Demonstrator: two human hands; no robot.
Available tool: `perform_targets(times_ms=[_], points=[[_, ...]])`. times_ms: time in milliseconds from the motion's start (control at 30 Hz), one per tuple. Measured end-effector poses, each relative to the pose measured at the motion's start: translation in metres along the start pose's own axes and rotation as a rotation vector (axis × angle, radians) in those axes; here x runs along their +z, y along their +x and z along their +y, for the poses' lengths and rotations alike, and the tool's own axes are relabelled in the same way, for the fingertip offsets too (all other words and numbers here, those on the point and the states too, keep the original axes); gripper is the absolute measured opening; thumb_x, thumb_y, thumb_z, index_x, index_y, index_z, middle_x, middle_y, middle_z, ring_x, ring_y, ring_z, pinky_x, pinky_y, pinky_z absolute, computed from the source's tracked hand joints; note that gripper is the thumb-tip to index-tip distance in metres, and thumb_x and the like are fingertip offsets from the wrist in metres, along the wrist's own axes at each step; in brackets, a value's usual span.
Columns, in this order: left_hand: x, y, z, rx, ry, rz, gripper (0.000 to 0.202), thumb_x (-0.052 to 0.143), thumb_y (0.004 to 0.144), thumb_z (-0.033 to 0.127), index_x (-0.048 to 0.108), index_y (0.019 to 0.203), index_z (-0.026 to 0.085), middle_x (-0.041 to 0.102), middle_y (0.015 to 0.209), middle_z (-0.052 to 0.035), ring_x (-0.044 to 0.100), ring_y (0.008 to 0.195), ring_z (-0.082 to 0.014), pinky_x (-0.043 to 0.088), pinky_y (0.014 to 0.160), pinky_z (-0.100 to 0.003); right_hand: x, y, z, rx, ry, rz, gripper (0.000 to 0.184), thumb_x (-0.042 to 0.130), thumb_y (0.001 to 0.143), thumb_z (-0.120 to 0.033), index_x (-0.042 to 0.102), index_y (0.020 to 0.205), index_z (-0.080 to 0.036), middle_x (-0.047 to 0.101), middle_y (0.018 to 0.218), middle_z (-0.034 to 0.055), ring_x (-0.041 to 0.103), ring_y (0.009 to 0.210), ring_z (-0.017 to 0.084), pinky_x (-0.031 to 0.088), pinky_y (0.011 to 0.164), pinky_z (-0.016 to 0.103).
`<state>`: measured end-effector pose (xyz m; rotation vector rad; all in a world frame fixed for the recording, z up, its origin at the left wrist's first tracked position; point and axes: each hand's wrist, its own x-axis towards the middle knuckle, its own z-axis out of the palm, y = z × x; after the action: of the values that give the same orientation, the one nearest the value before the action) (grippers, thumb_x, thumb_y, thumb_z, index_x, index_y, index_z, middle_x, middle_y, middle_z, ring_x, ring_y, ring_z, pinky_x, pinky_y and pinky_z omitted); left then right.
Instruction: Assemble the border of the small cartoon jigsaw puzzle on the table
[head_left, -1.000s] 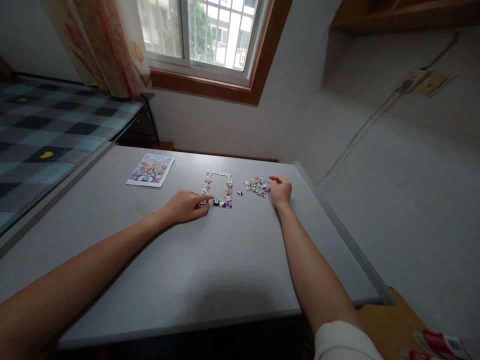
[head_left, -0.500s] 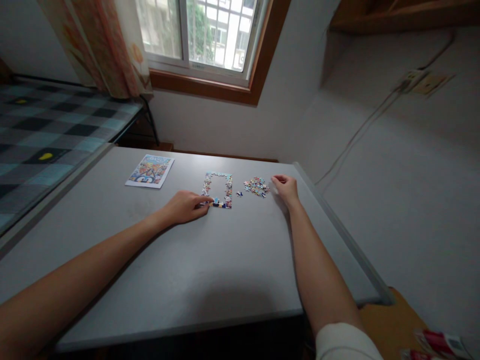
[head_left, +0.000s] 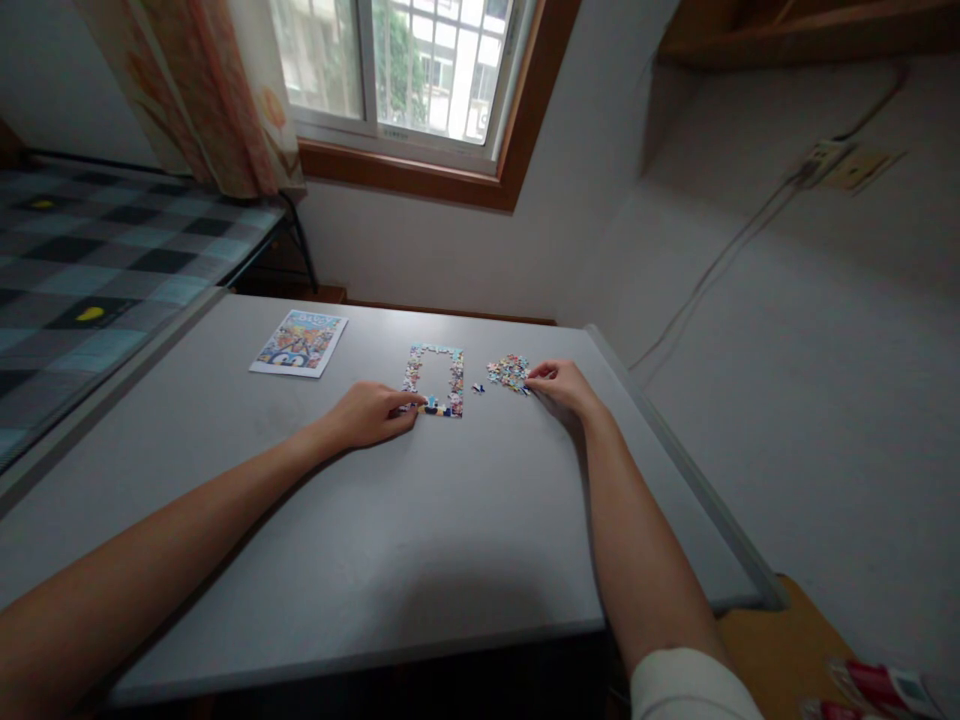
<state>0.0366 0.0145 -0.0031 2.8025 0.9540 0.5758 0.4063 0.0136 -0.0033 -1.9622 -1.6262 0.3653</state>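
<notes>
A rectangular jigsaw frame (head_left: 436, 378), only its border assembled, lies on the grey table (head_left: 420, 520). My left hand (head_left: 369, 414) rests on the table with fingers curled, its fingertips pressing on the frame's near left corner. A small heap of loose puzzle pieces (head_left: 508, 373) sits just right of the frame. My right hand (head_left: 561, 384) lies beside that heap, fingers pinched at its right edge; what is in the pinch is too small to name. One stray piece (head_left: 477, 388) lies between frame and heap.
A colourful picture card (head_left: 298, 342) lies at the table's far left. A bed with a checked cover (head_left: 82, 270) stands to the left, a window (head_left: 390, 70) and curtain behind. A wall runs close along the table's right edge (head_left: 675, 460).
My right hand has moved from the far right side of the heap down and left, so its fingertips now touch the heap's near right edge. My left hand has stayed on the frame corner.
</notes>
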Motion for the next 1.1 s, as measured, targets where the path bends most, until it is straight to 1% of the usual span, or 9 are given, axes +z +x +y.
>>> perform_targets(times_ms=[100, 200, 300, 400, 500, 733, 900, 1100], points=[[-0.001, 0.000, 0.001, -0.011, -0.011, -0.013, 0.034, 0.050, 0.088, 0.032, 0.073, 0.111, 0.022, 0.073, 0.068, -0.0031, 0.062, 0.056, -0.0139, 0.040, 0.056, -0.022, -0.003, -0.002, -0.004, 0.022, 0.040, -0.087, 0.026, 0.074, 0.059, -0.039, 0.071, 0.071, -0.016, 0.062, 0.059, 0.0004, 0.054, 0.060, 0.014, 0.041, 0.058, 0.025], [-0.001, 0.000, 0.001, -0.019, -0.015, -0.019, 0.035, 0.049, 0.088, 0.032, 0.073, 0.111, 0.022, 0.072, 0.067, -0.0031, 0.062, 0.054, -0.0140, 0.040, 0.056, -0.023, -0.005, -0.002, -0.008, -0.002, 0.078, -0.119, 0.026, 0.072, 0.063, -0.040, 0.072, 0.071, -0.015, 0.063, 0.061, 0.0012, 0.053, 0.061, 0.014, 0.041, 0.059, 0.026], [-0.001, 0.000, 0.001, -0.018, -0.018, -0.022, 0.035, 0.049, 0.088, 0.033, 0.073, 0.110, 0.022, 0.071, 0.065, -0.0034, 0.061, 0.053, -0.0145, 0.039, 0.055, -0.023, -0.003, -0.002, -0.011, -0.022, 0.055, -0.055, 0.026, 0.069, 0.066, -0.038, 0.073, 0.076, -0.015, 0.065, 0.067, 0.0030, 0.055, 0.064, 0.015, 0.042, 0.062, 0.026], [0.000, 0.000, 0.001, -0.017, -0.023, -0.022, 0.035, 0.050, 0.088, 0.033, 0.073, 0.111, 0.022, 0.071, 0.066, -0.0034, 0.062, 0.054, -0.0146, 0.039, 0.055, -0.023, 0.003, 0.000, -0.011, -0.001, -0.030, 0.017, 0.025, 0.070, 0.066, -0.035, 0.074, 0.081, -0.016, 0.067, 0.075, 0.0043, 0.057, 0.070, 0.016, 0.043, 0.065, 0.027], [-0.001, 0.000, 0.001, -0.018, -0.026, -0.023, 0.034, 0.050, 0.088, 0.032, 0.073, 0.112, 0.022, 0.072, 0.067, -0.0032, 0.062, 0.054, -0.0142, 0.039, 0.055, -0.023, 0.007, 0.001, -0.009, 0.006, -0.073, 0.012, 0.024, 0.071, 0.066, -0.035, 0.074, 0.082, -0.018, 0.068, 0.078, 0.0043, 0.058, 0.072, 0.016, 0.044, 0.067, 0.027], [-0.002, 0.000, 0.003, -0.004, -0.018, 0.001, 0.033, 0.050, 0.088, 0.032, 0.073, 0.110, 0.022, 0.071, 0.065, -0.0024, 0.061, 0.053, -0.0127, 0.039, 0.055, -0.021, 0.008, 0.000, -0.010, 0.009, -0.079, 0.000, 0.019, 0.069, 0.067, -0.034, 0.073, 0.077, -0.018, 0.069, 0.076, 0.0039, 0.059, 0.071, 0.016, 0.045, 0.068, 0.027], [-0.001, 0.000, 0.001, 0.005, -0.015, 0.004, 0.034, 0.049, 0.089, 0.033, 0.073, 0.110, 0.023, 0.072, 0.066, -0.0022, 0.061, 0.054, -0.0124, 0.039, 0.054, -0.021, 0.007, -0.001, -0.011, 0.018, -0.106, 0.049, 0.018, 0.069, 0.066, -0.035, 0.073, 0.075, -0.019, 0.069, 0.076, 0.0038, 0.060, 0.075, 0.018, 0.045, 0.071, 0.029], [-0.001, -0.001, 0.002, -0.019, -0.031, -0.014, 0.034, 0.049, 0.089, 0.034, 0.073, 0.110, 0.022, 0.071, 0.066, -0.0030, 0.061, 0.053, -0.0133, 0.039, 0.055, -0.022, 0.004, 0.000, -0.006, 0.047, -0.033, 0.108, 0.025, 0.067, 0.066, -0.038, 0.073, 0.078, -0.017, 0.068, 0.075, 0.0044, 0.059, 0.073, 0.018, 0.045, 0.069, 0.029]])
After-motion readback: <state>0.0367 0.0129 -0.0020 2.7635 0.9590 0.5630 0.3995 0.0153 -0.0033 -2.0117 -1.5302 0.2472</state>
